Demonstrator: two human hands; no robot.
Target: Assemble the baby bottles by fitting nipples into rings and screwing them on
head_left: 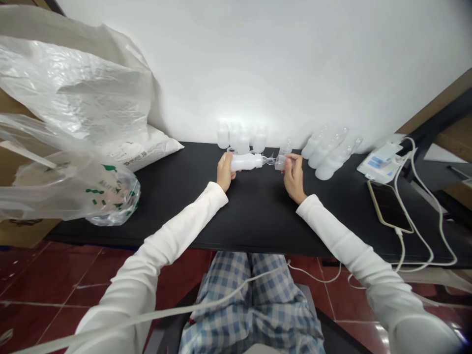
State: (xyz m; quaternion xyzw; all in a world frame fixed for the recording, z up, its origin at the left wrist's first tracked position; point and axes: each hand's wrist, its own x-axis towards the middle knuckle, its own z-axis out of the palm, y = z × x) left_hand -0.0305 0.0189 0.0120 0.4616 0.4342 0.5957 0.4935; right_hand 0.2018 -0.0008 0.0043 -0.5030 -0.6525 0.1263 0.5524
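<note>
My left hand point(224, 172) is wrapped round a white plastic bottle point(246, 162), which lies sideways with its narrow neck pointing right. Thin clear loops show at the neck; I cannot tell what they are. Facing it, my right hand point(294, 178) pinches a clear plastic cap point(280, 161) by its side, a small gap away from the bottle's tip. Behind the hands, against the wall, stand several white bottles point(259, 139). To the right of my right hand, several capped bottles point(328, 164) lean or lie in a row.
A large white plastic sack point(99, 93) and a clear bag with green print point(110, 194) fill the left. At right are a white box point(381, 161), a phone point(391, 205) and looping white cables point(435, 191). A cable point(177, 310) crosses above my lap. The black table point(250, 216) meets a white wall.
</note>
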